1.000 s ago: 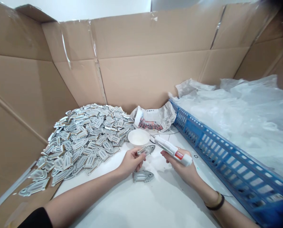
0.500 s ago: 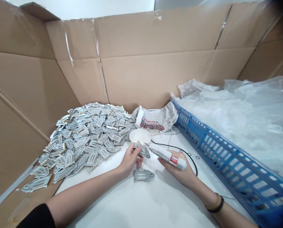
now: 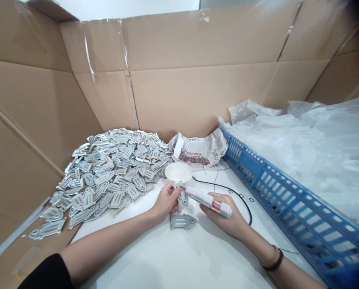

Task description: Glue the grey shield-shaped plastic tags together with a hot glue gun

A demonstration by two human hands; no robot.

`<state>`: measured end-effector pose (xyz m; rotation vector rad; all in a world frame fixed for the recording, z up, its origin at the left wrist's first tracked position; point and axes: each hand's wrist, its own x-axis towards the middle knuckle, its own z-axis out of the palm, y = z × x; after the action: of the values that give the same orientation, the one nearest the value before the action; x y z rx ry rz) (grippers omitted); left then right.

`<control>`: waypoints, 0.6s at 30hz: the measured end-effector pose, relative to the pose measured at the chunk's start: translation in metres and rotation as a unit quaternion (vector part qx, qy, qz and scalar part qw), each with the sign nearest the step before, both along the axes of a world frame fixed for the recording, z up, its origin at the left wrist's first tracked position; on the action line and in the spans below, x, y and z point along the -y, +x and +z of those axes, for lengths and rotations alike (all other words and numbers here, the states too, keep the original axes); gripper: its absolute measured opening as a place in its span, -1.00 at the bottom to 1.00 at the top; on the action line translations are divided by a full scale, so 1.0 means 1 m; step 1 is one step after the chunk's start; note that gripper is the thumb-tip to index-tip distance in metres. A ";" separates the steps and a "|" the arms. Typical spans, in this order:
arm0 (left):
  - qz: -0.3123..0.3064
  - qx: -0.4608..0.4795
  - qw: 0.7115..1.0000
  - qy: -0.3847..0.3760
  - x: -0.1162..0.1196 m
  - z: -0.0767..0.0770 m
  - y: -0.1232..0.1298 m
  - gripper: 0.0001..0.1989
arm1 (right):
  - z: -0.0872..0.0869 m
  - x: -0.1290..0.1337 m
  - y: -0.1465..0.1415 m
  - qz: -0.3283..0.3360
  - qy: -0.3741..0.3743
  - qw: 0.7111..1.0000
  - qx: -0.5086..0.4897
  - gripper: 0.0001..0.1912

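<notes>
My left hand [image 3: 166, 202] pinches a grey, boat-shaped slotted plate [image 3: 183, 196] between thumb and fingers, tilted above the white tabletop. Wrapped around a white pen-shaped tool [image 3: 208, 199] with a thin tip and a red strip, my right hand [image 3: 226, 216] points it leftward. The tool's tip meets or nearly meets the held plate; contact cannot be made out. Just below the left hand, a second grey slotted plate [image 3: 183, 222] lies flat on the table. Behind the hands sits a round white dish [image 3: 178, 171].
A large heap of similar plates [image 3: 119, 172] fills the left side. Crumpled newspaper [image 3: 197, 150] lies at the back. On the right stands a blue plastic crate [image 3: 266, 184] with clear plastic bags [image 3: 312, 148]. A black cable [image 3: 227, 186] curves past my right hand. Cardboard walls [image 3: 197, 88] enclose the table.
The white tool has moved slightly left, its tip now at the held plate. My left hand has turned that plate to a steeper angle. The second plate stays on the table.
</notes>
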<state>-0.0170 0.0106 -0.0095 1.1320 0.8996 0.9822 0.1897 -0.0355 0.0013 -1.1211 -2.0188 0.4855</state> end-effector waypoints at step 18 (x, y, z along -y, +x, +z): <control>-0.002 -0.002 1.000 -0.026 0.003 0.006 0.000 -0.57 | -0.007 -0.002 0.001 0.004 0.004 1.000 0.015 -0.61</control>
<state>-0.0165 0.0077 -0.0039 1.0915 0.9208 0.9496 0.1912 -0.0333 -0.0053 -1.1223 -2.0493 0.4659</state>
